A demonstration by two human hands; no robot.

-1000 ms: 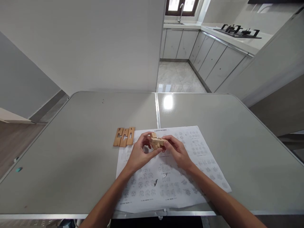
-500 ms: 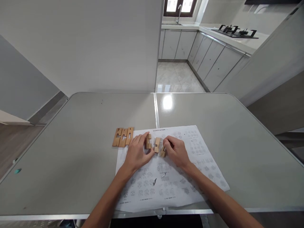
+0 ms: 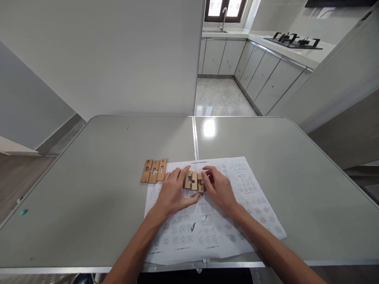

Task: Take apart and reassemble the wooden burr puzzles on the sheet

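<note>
Three notched wooden puzzle pieces stand side by side on a printed sheet [image 3: 207, 236]: the left piece [image 3: 187, 180], the middle piece [image 3: 194, 181] and the right piece [image 3: 201, 188]. My left hand [image 3: 171, 192] curves around the row from the left, thumb and forefinger spread apart, the thumb below the pieces. From the other side my right hand [image 3: 218, 187] has its fingertips on the right piece, partly covering it. Further left lie three flat wooden pieces, marked 3 [image 3: 146, 173], 1 [image 3: 153, 176] and 2 [image 3: 162, 166], each with a cut-out.
Two small dark slivers [image 3: 193, 227] rest on the sheet. A grey folding table [image 3: 89, 197] with a metal rim and a centre seam carries everything. A small green bit [image 3: 23, 212] sits near its left edge. Beyond are a wall and a kitchen with a stove [image 3: 293, 40].
The loose pieces between my hands have come closer together into a row. My right hand has moved slightly left with the right piece, and my left thumb has shifted right and down.
</note>
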